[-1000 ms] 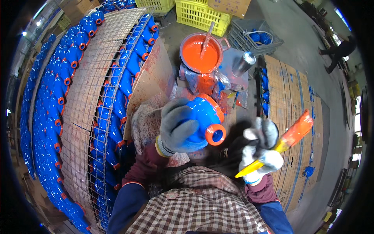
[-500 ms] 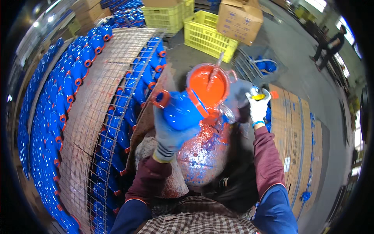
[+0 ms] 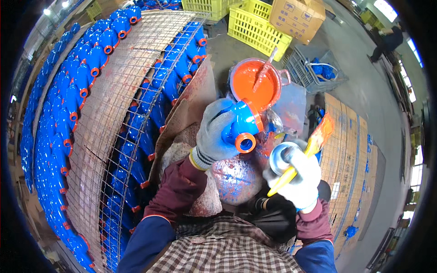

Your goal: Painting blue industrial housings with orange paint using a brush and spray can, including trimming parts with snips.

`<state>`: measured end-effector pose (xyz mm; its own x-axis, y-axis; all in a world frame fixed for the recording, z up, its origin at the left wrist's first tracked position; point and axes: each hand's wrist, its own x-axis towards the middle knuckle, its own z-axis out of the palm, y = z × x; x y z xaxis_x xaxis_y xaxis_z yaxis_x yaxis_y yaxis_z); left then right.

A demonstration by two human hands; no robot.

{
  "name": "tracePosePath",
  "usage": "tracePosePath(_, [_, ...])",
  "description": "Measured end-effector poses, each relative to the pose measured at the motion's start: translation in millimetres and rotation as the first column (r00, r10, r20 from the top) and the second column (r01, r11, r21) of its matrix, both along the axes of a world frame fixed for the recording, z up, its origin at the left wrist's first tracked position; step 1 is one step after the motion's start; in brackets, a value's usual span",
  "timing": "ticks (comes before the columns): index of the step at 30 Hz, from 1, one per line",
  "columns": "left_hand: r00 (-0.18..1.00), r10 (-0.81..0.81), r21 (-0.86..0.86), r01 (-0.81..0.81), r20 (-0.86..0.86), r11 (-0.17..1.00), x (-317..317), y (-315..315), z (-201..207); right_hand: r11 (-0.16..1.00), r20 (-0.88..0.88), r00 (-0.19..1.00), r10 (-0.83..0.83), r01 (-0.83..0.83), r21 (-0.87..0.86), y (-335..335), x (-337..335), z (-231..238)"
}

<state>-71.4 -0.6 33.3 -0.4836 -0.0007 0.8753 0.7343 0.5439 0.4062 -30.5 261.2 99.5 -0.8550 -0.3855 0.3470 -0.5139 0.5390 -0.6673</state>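
My left hand [image 3: 211, 132], in a grey knitted glove, is wrapped round a glossy blue hollow fitting [image 3: 236, 119] with orange-red rims. Its smaller round opening faces down and towards me. My right hand [image 3: 304, 179], in a white glove, grips a paintbrush [image 3: 313, 144] by its yellow handle, the orange-coated bristles pointing up and away. A silvery round cup-like piece [image 3: 276, 159] is also in that hand; its far part is hidden by the fingers. Just beyond the fitting stands a pot of orange paint [image 3: 246, 82] with a coated stick [image 3: 266, 69] leaning in it.
Many blue fittings with orange rims [image 3: 57, 136] lie in rows at the left, beside wire mesh [image 3: 107, 113] over boards. Yellow crates [image 3: 255, 27], a cardboard box [image 3: 298, 18] and a grey crate [image 3: 314, 73] stand at the back. Cardboard [image 3: 348, 168] lies right; a person [image 3: 389, 43] is far right.
My left hand has turned the fitting, swinging its small opening from the left round towards me. My right hand has come inward and nearer with the brush and silvery piece. The view has shifted slightly.
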Motion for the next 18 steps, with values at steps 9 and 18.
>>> tracePosePath(9, [0.996, -0.042, -0.040, 0.039, -0.082, 0.998, 9, 4, 5, 0.979, -0.361, 0.925, 0.118, -0.047, 0.199, -8, 40, 43])
tracePosePath(18, [0.999, 0.004, 0.056, -0.003, -0.032, 0.998, 10, 1, -2, 0.921, -0.284, 0.880, -0.380, 0.329, -0.210, 22, -44, -27])
